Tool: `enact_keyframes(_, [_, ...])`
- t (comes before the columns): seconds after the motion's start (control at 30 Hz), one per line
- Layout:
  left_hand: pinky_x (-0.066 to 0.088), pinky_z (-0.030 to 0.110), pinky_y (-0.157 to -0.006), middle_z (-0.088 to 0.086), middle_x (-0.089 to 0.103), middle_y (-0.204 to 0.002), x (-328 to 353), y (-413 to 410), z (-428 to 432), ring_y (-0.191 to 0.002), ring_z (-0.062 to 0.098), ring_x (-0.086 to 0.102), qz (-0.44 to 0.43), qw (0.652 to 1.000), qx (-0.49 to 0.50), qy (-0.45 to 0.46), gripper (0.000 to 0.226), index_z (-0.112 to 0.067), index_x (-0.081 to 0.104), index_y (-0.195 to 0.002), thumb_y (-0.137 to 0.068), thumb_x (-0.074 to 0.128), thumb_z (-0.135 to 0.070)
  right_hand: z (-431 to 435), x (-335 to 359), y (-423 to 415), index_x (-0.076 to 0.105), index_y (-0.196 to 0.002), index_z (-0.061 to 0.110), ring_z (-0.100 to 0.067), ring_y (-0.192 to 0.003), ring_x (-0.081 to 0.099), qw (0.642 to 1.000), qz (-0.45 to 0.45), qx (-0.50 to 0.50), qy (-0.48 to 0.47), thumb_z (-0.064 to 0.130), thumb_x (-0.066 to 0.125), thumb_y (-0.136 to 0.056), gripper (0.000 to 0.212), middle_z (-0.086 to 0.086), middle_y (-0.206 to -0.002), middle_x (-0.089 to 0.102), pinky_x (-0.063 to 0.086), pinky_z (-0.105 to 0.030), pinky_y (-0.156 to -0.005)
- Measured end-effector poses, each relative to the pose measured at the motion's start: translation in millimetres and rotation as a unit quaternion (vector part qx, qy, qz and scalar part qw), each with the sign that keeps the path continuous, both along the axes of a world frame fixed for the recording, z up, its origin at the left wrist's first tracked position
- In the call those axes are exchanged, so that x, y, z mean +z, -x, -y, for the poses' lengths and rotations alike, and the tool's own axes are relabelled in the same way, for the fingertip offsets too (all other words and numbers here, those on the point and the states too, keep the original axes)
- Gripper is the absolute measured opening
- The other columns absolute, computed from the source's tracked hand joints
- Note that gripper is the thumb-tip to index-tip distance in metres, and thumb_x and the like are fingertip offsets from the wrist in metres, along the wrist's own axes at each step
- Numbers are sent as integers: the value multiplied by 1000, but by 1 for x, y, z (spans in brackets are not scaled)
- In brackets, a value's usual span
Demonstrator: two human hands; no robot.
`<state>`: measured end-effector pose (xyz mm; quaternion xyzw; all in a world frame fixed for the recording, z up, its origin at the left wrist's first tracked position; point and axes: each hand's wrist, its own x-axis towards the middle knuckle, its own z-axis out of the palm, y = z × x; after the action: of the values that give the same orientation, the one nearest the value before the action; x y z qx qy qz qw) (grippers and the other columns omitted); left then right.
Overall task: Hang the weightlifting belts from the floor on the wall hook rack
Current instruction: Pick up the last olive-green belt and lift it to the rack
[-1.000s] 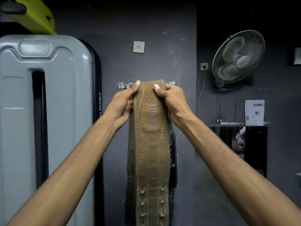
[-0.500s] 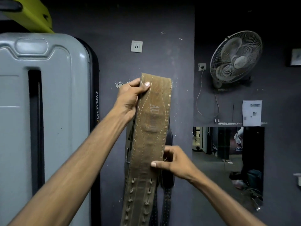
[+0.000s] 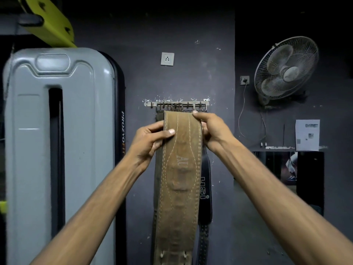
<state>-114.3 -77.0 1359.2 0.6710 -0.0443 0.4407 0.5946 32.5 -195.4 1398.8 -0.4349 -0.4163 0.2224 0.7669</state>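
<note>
A wide brown leather weightlifting belt point(image 3: 179, 180) with pale stitching hangs straight down in front of the dark wall. My left hand point(image 3: 149, 142) grips its left edge near the top, thumb across the front. My right hand point(image 3: 212, 129) holds the right top corner, fingertips at the upper edge. The belt's top edge sits just below the metal wall hook rack point(image 3: 175, 104). A black belt point(image 3: 205, 190) with white lettering hangs behind it on the right, mostly hidden. I cannot tell whether the brown belt is caught on a hook.
A tall grey machine shroud point(image 3: 57, 150) stands close on the left, with a yellow-green bar point(image 3: 49, 22) above it. A wall fan point(image 3: 286, 71) and a white socket point(image 3: 167, 58) are mounted on the wall. A mirror point(image 3: 286, 169) lies lower right.
My right hand came up from the belt's middle to its top right corner. The belt's top dropped below the rack, which now shows.
</note>
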Motion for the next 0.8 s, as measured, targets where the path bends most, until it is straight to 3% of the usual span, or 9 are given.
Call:
enact_keyframes(0.07, [56, 21, -64, 0, 73, -93, -2, 6, -2, -78, 10, 69, -63, 997, -29, 41, 21, -13, 75, -105, -89, 67, -24, -1, -9, 3, 70, -99, 6, -1, -37, 49, 1000, 17, -21, 3, 7, 60, -96, 11, 4, -56, 62, 34, -15, -35])
enact_keyframes(0.17, [54, 26, -61, 1, 62, -82, 7, 10, 3, -68, 12, 61, -141, 982, -60, 114, 55, -9, 70, -115, -87, 62, -56, 1, -26, 7, 76, -101, 9, -8, -67, 67, 995, 91, -21, -38, 4, 58, -97, 19, 2, -77, 76, 52, -21, -58])
enact_keyframes(0.2, [55, 28, -62, 1, 61, -80, 11, 9, 6, -68, 14, 61, -143, 979, -67, 130, 58, -8, 70, -116, -87, 61, -58, 3, -32, 8, 76, -105, 9, -8, -74, 71, 992, 111, -14, -59, 3, 58, -98, 21, 2, -82, 79, 55, -21, -62])
enact_keyframes(0.3, [52, 24, -53, -5, 59, -52, 21, 0, 16, -48, 10, 59, -111, 981, -32, 157, 40, -15, 72, -68, -94, 60, -42, 10, -46, 7, 72, -121, 6, -8, -88, 75, 986, 139, -1, -96, 3, 62, -97, 27, -2, -98, 81, 57, -20, -70])
enact_keyframes(0.33, [48, 23, -53, -5, 56, -50, 24, -4, 18, -46, 10, 55, -103, 983, -9, 153, 36, -16, 68, -63, -94, 61, -34, 13, -49, 5, 74, -120, 8, -9, -87, 75, 985, 141, -7, -95, 5, 65, -94, 28, -2, -99, 81, 57, -20, -70])
enact_keyframes(0.43, [45, 18, -52, -1, 60, -63, 26, -14, 24, -49, 7, 54, -72, 990, 16, 124, 4, -11, 66, -91, -90, 63, -14, 19, -55, -6, 77, -96, 11, -4, -56, 57, 991, 104, -18, -77, 19, 66, -80, 20, 6, -71, 70, 44, -16, -49])
enact_keyframes(0.53, [51, 12, -52, 7, 69, -86, 20, -22, 28, -67, 7, 66, -86, 993, 46, 62, 18, 3, 68, -103, -85, 65, 2, 20, -53, -14, 71, -95, 15, -7, -49, 37, 998, 56, -16, -14, 40, 68, -87, 26, 4, -63, 49, 28, -22, -46])
enact_keyframes(0.67, [59, 24, -81, 10, 77, -101, 1, -29, 27, -92, 18, 74, -99, 993, 68, -12, 28, -1, 74, -107, -80, 71, 3, 18, -38, -24, 78, -110, 7, -21, -62, 66, 998, -6, 20, 66, 37, 74, -89, 37, -10, -82, 73, 56, -32, -63])
enact_keyframes(0.8, [55, 31, -85, 11, 74, -106, -9, -32, 20, -91, 20, 70, -104, 993, 49, 31, 29, -4, 72, -112, -86, 72, -18, 11, -36, -33, 78, -105, 6, -18, -68, 65, 999, 28, 18, 28, 15, 70, -91, 19, -7, -84, 74, 54, -30, -63])
